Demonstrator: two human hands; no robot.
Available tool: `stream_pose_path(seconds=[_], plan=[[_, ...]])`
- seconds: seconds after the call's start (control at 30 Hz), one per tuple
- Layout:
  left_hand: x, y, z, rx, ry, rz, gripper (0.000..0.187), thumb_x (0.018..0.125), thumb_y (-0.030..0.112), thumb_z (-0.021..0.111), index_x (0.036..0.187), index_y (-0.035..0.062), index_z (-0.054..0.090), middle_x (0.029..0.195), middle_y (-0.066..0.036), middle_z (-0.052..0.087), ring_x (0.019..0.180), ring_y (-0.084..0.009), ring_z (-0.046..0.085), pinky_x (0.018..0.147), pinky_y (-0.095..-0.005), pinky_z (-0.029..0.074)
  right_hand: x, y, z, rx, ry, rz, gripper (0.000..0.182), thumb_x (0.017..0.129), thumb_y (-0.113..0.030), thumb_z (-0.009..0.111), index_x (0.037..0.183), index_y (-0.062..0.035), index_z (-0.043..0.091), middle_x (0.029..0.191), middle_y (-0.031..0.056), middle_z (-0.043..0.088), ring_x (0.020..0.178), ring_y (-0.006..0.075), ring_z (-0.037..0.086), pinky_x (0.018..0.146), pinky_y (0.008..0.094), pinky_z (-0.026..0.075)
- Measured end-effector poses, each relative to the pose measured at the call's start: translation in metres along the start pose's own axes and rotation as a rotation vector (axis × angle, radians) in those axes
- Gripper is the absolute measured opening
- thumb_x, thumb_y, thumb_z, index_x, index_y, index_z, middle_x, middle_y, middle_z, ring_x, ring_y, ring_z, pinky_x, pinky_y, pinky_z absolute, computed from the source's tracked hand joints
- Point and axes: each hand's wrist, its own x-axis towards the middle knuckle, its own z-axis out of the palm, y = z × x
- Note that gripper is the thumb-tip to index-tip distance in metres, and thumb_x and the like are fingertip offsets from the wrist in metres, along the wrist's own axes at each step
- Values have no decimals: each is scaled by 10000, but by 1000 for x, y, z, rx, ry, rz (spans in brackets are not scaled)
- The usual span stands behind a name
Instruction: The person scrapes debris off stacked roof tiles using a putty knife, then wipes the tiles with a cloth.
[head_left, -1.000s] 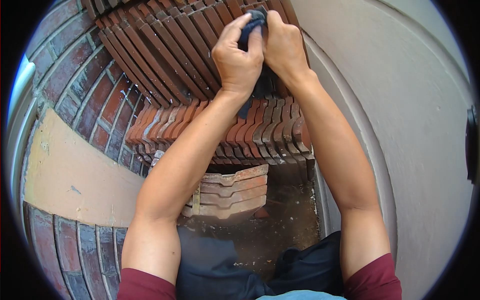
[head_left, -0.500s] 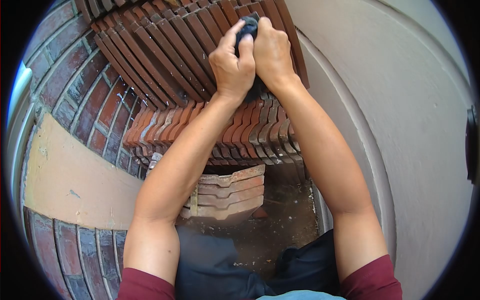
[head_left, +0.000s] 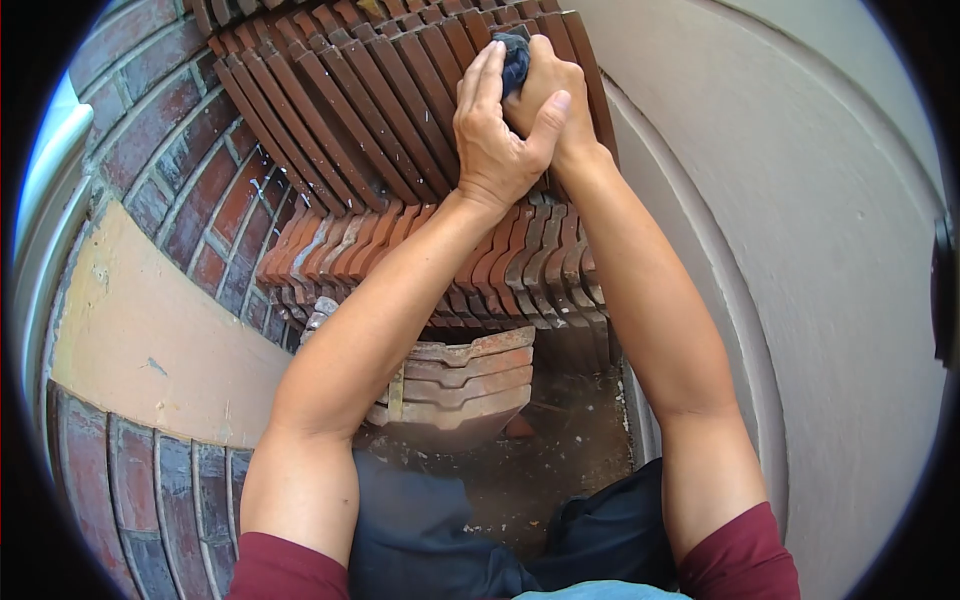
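Observation:
At the top centre, a dark cloth [head_left: 514, 62] is bunched up in my right hand [head_left: 552, 95], whose fingers are closed round it. My left hand [head_left: 503, 135] lies against the right one, its fingers extended along the left side of the cloth and its thumb across the right hand. Both hands are over the upper row of brown roof tiles [head_left: 370, 100], which stand on edge, leaning. Below that row is another of orange-red tiles [head_left: 400, 240], partly covered by my left forearm.
A small stack of pale tiles [head_left: 465, 375] lies nearer to me on the dirty ground [head_left: 570, 420]. A brick wall [head_left: 180, 130] with a beige panel [head_left: 160, 330] stands on the left. A smooth cream wall [head_left: 800, 200] curves along the right.
My left hand has shifted to the right and slightly down, its fingers straighter and its thumb now over the right hand. Less of the dark cloth shows. The view has shifted slightly.

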Motion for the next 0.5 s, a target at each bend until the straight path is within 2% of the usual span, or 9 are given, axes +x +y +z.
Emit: stream_pose_path(seconds=[0.1, 0.2, 0.23, 0.33, 0.37, 0.5], plan=[[-1, -3, 4, -6, 11, -14, 740, 864, 400, 709, 1325, -144, 512, 1310, -287, 575, 1217, -337, 588, 1064, -405, 448, 0, -5, -3, 3, -34, 58, 222, 838, -120, 644, 916, 46, 518, 817, 317, 680, 822, 499, 691, 709, 517, 580], [-3, -5, -1, -99, -50, -134, 734, 866, 418, 675, 1326, -133, 519, 1298, -295, 582, 1198, -337, 602, 1035, -404, 467, -3, -13, 2, -42, -25, 132, 237, 842, -128, 644, 932, 48, 514, 821, 334, 674, 838, 507, 688, 724, 541, 575], [-5, -3, -3, -104, -71, -150, 742, 872, 446, 635, 1333, -124, 520, 1283, -301, 590, 1181, -349, 610, 1015, -405, 479, -7, -13, 1, -16, -44, 173, 263, 854, -149, 641, 949, 56, 507, 835, 344, 672, 848, 511, 685, 730, 551, 570], [-20, -1, -2, -58, -113, -108, 772, 873, 466, 624, 1343, -134, 504, 1298, -310, 575, 1193, -365, 599, 1030, -414, 469, -24, -8, -1, -45, -91, 208, 277, 869, -167, 631, 957, 63, 503, 842, 346, 671, 852, 514, 684, 735, 541, 574], [-25, 5, -3, -95, -150, -172, 802, 848, 474, 607, 1307, -173, 495, 1288, -371, 544, 1205, -465, 554, 1062, -476, 437, -29, -7, -4, -70, -133, 220, 285, 887, -183, 618, 966, 64, 500, 837, 333, 674, 838, 510, 685, 718, 538, 572], [-27, 11, -4, -82, -162, -145, 814, 830, 428, 639, 1333, -189, 468, 1333, -366, 521, 1241, -459, 518, 1102, -478, 394, -33, -4, -8, -3, -139, 188, 297, 885, -204, 636, 965, 49, 502, 800, 311, 675, 808, 496, 688, 680, 525, 568]])
